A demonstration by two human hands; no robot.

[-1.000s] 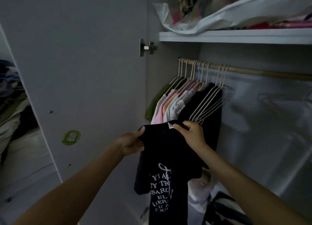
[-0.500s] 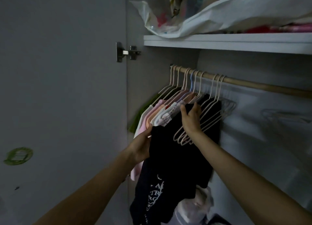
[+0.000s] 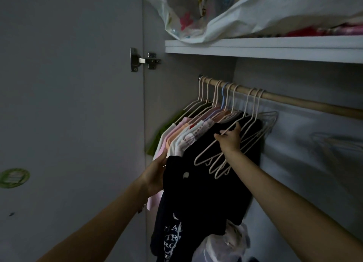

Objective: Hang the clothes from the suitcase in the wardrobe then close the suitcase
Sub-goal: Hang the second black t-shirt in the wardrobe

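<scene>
The left hand [image 3: 155, 175] gripped the black T-shirt [image 3: 188, 202] at its upper left edge, fingers [image 3: 164, 157] curled round the dark cloth, so the garment hung down from that grip with pale lettering [image 3: 172, 242] showing low on its front. Just behind those fingers lay the sleeves of the hung clothes [image 3: 182, 136], pink, peach, white and a patterned one, packed close together, with a green garment [image 3: 159, 138] at the far left of the row.

Up and to the right of the left hand, the right hand [image 3: 229, 142] reached into the wardrobe, its fingers [image 3: 221, 136] closed round the pale wire of an empty hanger [image 3: 208, 151]. Two or three more bare hangers [image 3: 222, 169] hung touching it just below the wrist, and a dark garment [image 3: 253, 128] hung behind that hand. Below both hands, near the bottom of the wardrobe, sat a pale plastic bag [image 3: 231, 240].

Above the right fingers the hanger hooks [image 3: 218, 90] crowded together on the wooden rail [image 3: 294, 101], which ran off to the right. Farther up was the white shelf [image 3: 255, 48], carrying a large white bag [image 3: 265, 16] with coloured things inside. To the left of the left hand stood the open wardrobe door [image 3: 68, 104], with its metal hinge [image 3: 144, 60] near the top and a round green sticker [image 3: 14, 177] lower down. The suitcase was out of view.
</scene>
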